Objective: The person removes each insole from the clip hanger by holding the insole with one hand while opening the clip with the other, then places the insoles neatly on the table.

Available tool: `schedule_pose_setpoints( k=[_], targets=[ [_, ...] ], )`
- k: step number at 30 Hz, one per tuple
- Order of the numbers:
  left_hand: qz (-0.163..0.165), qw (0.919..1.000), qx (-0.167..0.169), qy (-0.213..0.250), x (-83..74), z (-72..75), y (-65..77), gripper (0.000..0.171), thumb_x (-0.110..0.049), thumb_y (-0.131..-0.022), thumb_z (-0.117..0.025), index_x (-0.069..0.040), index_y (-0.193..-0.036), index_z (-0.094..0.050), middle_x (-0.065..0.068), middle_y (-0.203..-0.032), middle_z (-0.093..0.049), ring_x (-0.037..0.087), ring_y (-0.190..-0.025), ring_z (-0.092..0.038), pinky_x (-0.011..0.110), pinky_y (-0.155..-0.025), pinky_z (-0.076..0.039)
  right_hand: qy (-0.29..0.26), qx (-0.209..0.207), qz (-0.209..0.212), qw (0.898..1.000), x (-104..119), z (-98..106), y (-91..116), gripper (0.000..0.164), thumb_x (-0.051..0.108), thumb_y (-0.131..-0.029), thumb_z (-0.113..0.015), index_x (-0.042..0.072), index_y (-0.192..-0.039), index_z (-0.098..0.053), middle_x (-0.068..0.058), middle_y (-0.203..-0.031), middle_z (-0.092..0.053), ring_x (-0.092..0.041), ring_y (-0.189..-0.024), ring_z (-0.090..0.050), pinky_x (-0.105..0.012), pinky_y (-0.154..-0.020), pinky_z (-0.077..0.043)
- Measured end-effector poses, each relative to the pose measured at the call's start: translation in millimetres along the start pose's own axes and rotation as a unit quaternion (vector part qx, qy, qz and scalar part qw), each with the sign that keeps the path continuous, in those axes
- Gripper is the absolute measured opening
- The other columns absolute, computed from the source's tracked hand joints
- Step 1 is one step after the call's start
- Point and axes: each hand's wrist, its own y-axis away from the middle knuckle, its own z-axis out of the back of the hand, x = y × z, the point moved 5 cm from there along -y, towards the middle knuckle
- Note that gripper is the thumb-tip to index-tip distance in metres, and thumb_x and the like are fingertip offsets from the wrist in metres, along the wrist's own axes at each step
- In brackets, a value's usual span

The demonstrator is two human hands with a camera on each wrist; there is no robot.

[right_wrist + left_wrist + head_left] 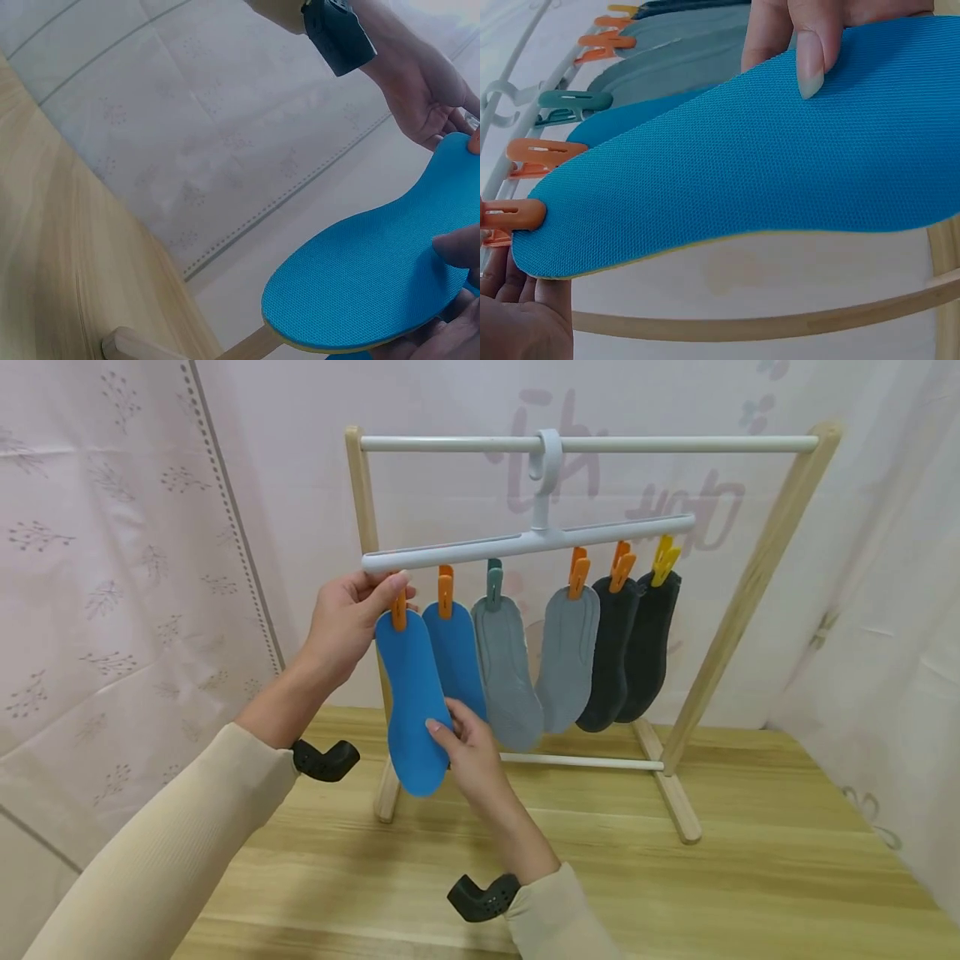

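Observation:
A blue insole [411,685] hangs at the left end of a white hanger [450,553], its upper end in an orange clothespin [400,612]. My left hand [339,622] pinches that clothespin between thumb and fingers. Lower down, my right hand [474,758] holds the same insole by its right edge, thumb on the front and fingers behind. In the left wrist view the clothespin [514,215] sits over the end of the insole [705,172]. Just behind it hangs a second blue insole [457,652] from another orange clothespin [446,592].
Further right hang two grey insoles [508,677] and two black ones [611,660], held by green, orange and yellow clothespins. The hanger tilts, hooked on the top bar [675,444] of a wooden-legged rack [757,593], which stands on a wooden table [787,860]. Patterned curtains surround it.

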Motion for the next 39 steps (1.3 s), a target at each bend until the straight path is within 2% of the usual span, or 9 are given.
schedule_pose_setpoints(
  k=[5,11,15,19,24,27,30,34,39],
  targets=[
    [0.006,0.9999,-0.014,-0.003,-1.8,-1.8,-1.9,0.047,-0.040,-0.101,-0.058,-0.009,-0.136,-0.060,0.015,-0.122,-0.070,0.027,-0.120,-0.067,0.043,-0.115,-0.046,-0.006,0.002,-0.006,1.000,2.0,0.3,0.9,0.042,0.010,-0.106,-0.051,0.005,-0.147,-0.047,-0.024,-0.139,-0.060,-0.039,-0.129,-0.060,-0.046,-0.104,-0.055],
    [0.010,0.9993,-0.034,0.007,-4.8,-1.6,-4.7,0.046,-0.038,-0.100,-0.059,-0.009,-0.135,-0.061,0.017,-0.121,-0.070,0.015,-0.100,-0.073,0.040,-0.112,-0.050,-0.007,-0.003,-0.016,1.000,3.3,1.5,-0.2,0.041,0.010,-0.106,-0.051,0.005,-0.146,-0.048,-0.022,-0.139,-0.060,-0.038,-0.130,-0.060,-0.047,-0.105,-0.054],
    [0.011,0.9989,-0.039,0.023,-7.7,-0.7,-6.8,0.045,-0.038,-0.099,-0.061,-0.009,-0.133,-0.063,0.011,-0.111,-0.072,0.012,-0.094,-0.074,0.039,-0.109,-0.052,-0.008,-0.002,-0.018,1.000,3.3,3.1,-1.1,0.042,0.010,-0.106,-0.050,0.006,-0.147,-0.047,-0.022,-0.141,-0.059,-0.038,-0.131,-0.058,-0.046,-0.106,-0.053],
    [0.016,0.9981,-0.041,0.042,-9.2,-1.5,-7.0,0.044,-0.037,-0.098,-0.063,-0.009,-0.132,-0.064,0.003,-0.104,-0.072,0.013,-0.092,-0.075,0.040,-0.108,-0.053,-0.006,-0.001,-0.018,1.000,3.0,4.9,-0.2,0.041,0.010,-0.106,-0.051,0.005,-0.146,-0.049,-0.024,-0.138,-0.059,-0.038,-0.127,-0.061,-0.045,-0.103,-0.055],
    [0.011,0.9983,-0.041,0.040,-11.2,-2.4,-6.3,0.044,-0.037,-0.098,-0.063,-0.008,-0.131,-0.064,0.005,-0.104,-0.072,0.014,-0.092,-0.075,0.041,-0.108,-0.053,-0.002,-0.004,-0.024,1.000,3.4,5.5,1.4,0.037,0.008,-0.105,-0.052,0.004,-0.141,-0.053,-0.025,-0.130,-0.063,-0.032,-0.115,-0.067,-0.043,-0.096,-0.058],
    [0.008,0.9986,-0.041,0.033,-11.0,-0.7,-6.0,0.045,-0.038,-0.098,-0.063,-0.009,-0.132,-0.063,0.006,-0.107,-0.071,0.014,-0.094,-0.075,0.041,-0.108,-0.053,0.000,-0.001,-0.030,1.000,2.5,3.6,2.4,0.036,0.008,-0.104,-0.052,0.005,-0.140,-0.054,-0.025,-0.128,-0.064,-0.032,-0.114,-0.068,-0.043,-0.095,-0.059],
    [0.009,0.9986,-0.043,0.030,-11.4,1.7,-5.9,0.044,-0.038,-0.099,-0.062,-0.010,-0.133,-0.062,0.009,-0.111,-0.071,0.015,-0.097,-0.074,0.041,-0.102,-0.057,0.002,0.009,-0.036,0.999,0.8,-0.6,3.3,0.037,0.010,-0.104,-0.053,0.005,-0.141,-0.054,-0.024,-0.130,-0.064,-0.035,-0.117,-0.067,-0.043,-0.095,-0.059],
    [0.014,0.9984,-0.042,0.034,-12.7,2.6,-6.3,0.044,-0.038,-0.098,-0.063,-0.011,-0.134,-0.062,0.012,-0.116,-0.070,0.017,-0.100,-0.074,0.039,-0.092,-0.060,-0.003,0.029,-0.043,0.999,-1.8,-7.8,4.8,0.037,0.011,-0.105,-0.053,0.005,-0.141,-0.052,-0.024,-0.134,-0.062,-0.036,-0.123,-0.063,-0.039,-0.102,-0.055],
    [0.014,0.9982,-0.035,0.047,-15.8,-0.6,-8.5,0.044,-0.037,-0.098,-0.064,-0.009,-0.132,-0.062,0.010,-0.113,-0.070,0.019,-0.100,-0.073,0.038,-0.090,-0.061,-0.006,0.047,-0.032,0.998,-3.3,-13.2,6.4,0.036,0.012,-0.106,-0.051,0.002,-0.141,-0.051,-0.025,-0.135,-0.060,-0.037,-0.125,-0.061,-0.037,-0.108,-0.051]
  ],
)
